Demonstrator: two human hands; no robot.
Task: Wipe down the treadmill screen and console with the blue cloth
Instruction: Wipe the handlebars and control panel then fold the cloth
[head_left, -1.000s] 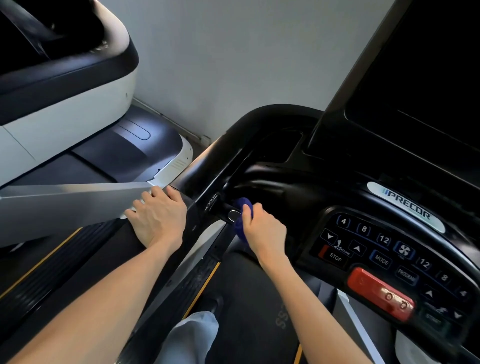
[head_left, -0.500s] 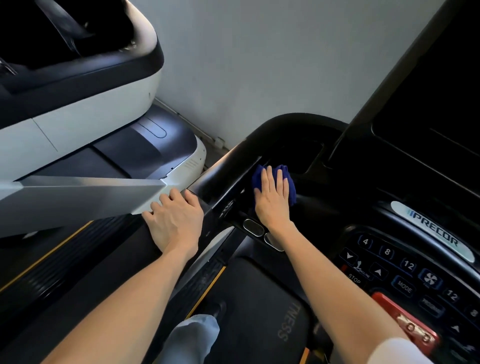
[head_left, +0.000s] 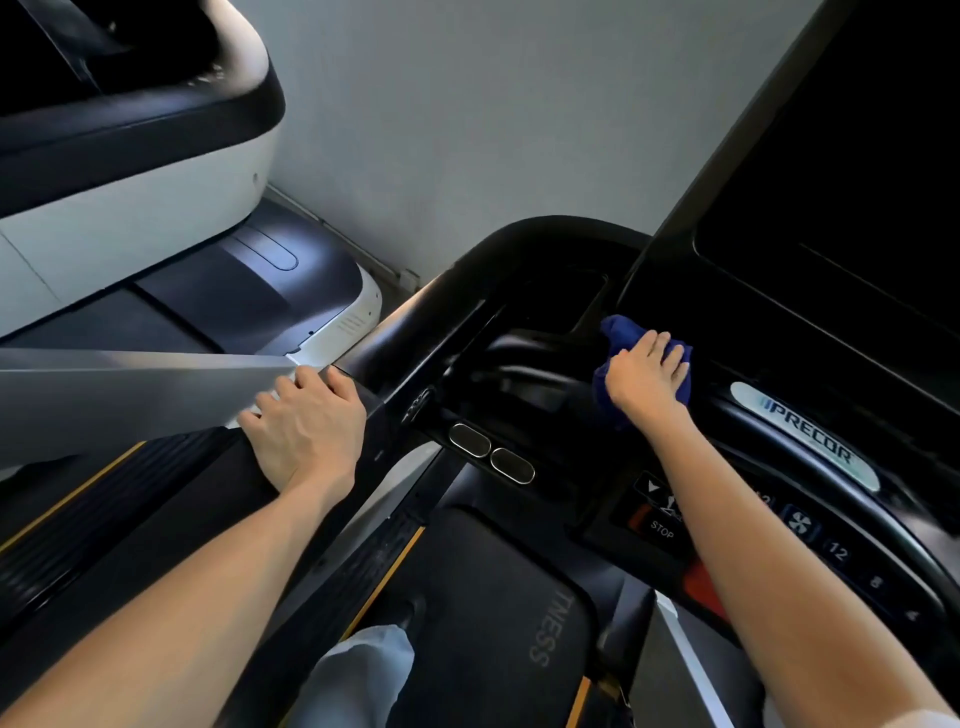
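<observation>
Nearest you, at about six o'clock, a pale trouser leg (head_left: 358, 670) shows above the treadmill belt (head_left: 483, 613). Your left hand (head_left: 304, 428), at nine o'clock of centre, lies flat on the black side rail (head_left: 363, 410), fingers spread a little and holding nothing. Farther out, at about two o'clock, your right hand (head_left: 647, 376) presses the blue cloth (head_left: 615, 330) against the console (head_left: 571, 499), just below the dark screen (head_left: 841, 171); the fingers lie long and close together on top of the bunched cloth. The cloth looks soft, light and limp, so it will likely fold under a loose palm. Keep flat pressure over its middle, and pinch an edge only to reposition it. The keypad (head_left: 810, 535) at four o'clock and the screen at one o'clock seem yet to be wiped.
</observation>
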